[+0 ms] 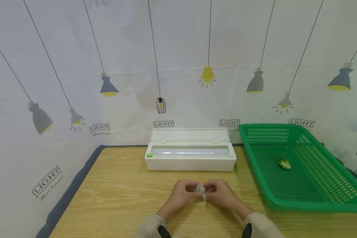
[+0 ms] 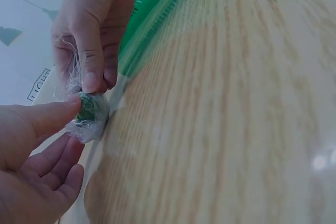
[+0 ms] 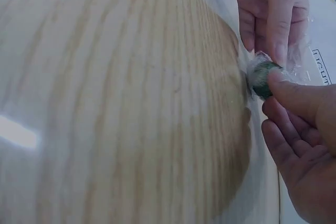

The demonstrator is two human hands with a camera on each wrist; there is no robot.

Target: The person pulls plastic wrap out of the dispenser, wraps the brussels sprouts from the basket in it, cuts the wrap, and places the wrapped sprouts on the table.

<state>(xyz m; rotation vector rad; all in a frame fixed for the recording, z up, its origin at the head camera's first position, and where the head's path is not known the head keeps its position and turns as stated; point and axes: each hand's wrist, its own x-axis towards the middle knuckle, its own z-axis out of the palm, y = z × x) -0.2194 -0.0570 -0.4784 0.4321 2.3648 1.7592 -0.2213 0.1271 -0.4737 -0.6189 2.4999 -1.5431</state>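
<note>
Between both hands is a small dark green vegetable piece wrapped in crinkled clear cling film; the film hides its exact kind. My left hand pinches the bundle between thumb and fingers from the left. From the right, my right hand pinches it the same way, its thumb pressed on the wrapped piece in the right wrist view. A loose tail of film hangs toward me. Both hands are just above the wooden table, in front of a white cling film dispenser.
The dispenser's lid stands raised at the back, with a green slider at its left end. To the right, a green plastic basket holds one small leafy green vegetable. A printed cloth wall closes off the back.
</note>
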